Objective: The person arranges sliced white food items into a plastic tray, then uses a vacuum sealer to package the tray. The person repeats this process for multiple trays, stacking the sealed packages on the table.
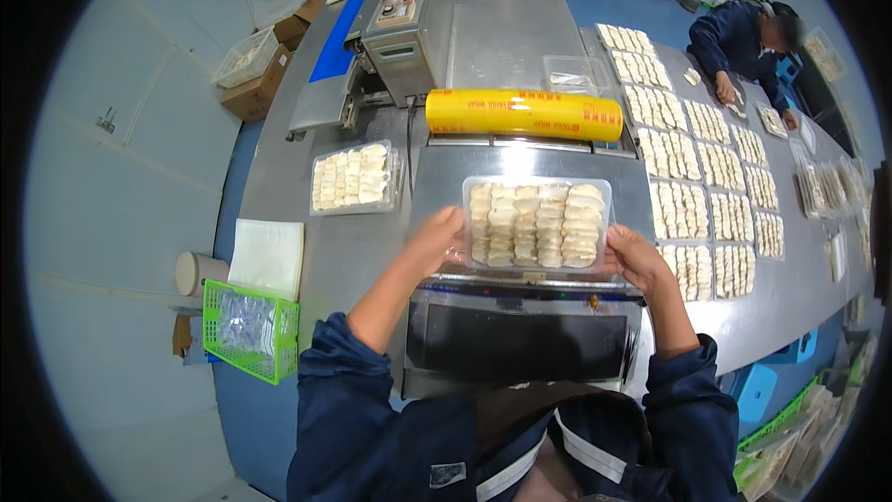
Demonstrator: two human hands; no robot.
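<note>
Between my two hands is a clear plastic tray of pale sliced food in rows [536, 224], above the wrapping machine's metal top. My left hand [442, 237] grips its left edge, and my right hand [631, 254] its right edge. Behind the tray lies a yellow roll of wrap film [523, 115] across the machine. The wrapping machine's dark plate [526, 345] is nearest my body. To the left, similar filled trays [354, 178] are stacked on the steel table.
Many filled trays [672, 209] stand in rows at right. A co-worker [742, 42] handles pieces beyond them. A sealing machine [408, 35] with a blue belt is at back left. White sheets [265, 258] and a green basket [282, 341] are at the left edge.
</note>
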